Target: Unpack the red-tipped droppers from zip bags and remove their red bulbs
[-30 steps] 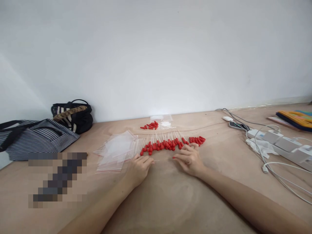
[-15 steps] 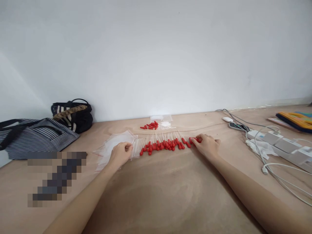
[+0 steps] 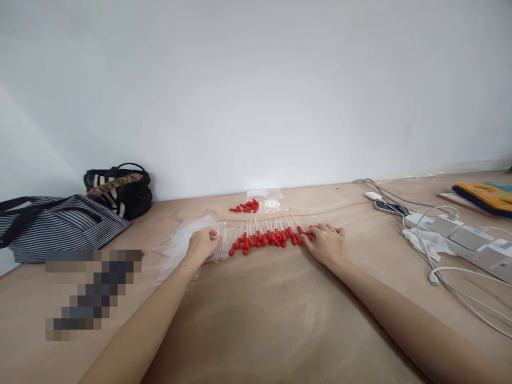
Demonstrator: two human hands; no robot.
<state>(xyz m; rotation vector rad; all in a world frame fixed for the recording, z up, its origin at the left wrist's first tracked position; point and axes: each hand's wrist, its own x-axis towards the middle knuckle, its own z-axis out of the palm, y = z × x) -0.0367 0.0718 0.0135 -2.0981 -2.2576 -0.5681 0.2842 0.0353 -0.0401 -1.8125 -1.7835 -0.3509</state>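
A row of clear thin tubes with red rubber bulbs (image 3: pixel 276 237), which look like droppers, lies across the wooden table. At its left end are bare clear tubes (image 3: pixel 229 236). My left hand (image 3: pixel 202 244) is there, thumb and fingers pinched together at these tubes; what is between the fingertips is too small to make out. Under and behind that hand lie clear plastic bags (image 3: pixel 176 240). My right hand (image 3: pixel 328 243) is at the row's right end, fingers closed over red bulbs that it partly hides. Loose red bulbs (image 3: pixel 248 206) form a small pile behind the row.
Another clear bag (image 3: pixel 266 198) lies near the wall. A striped bag (image 3: pixel 64 226) and a black bag (image 3: pixel 136 194) stand at left, near a blurred-out patch. To the right are a power strip (image 3: pixel 468 242), cables, a phone (image 3: pixel 389 207) and a yellow-edged stack (image 3: pixel 484 197).
My right hand has moved left along the row, now covering bulbs that showed before. My left hand has shifted slightly right and up, closer to the bare tubes.
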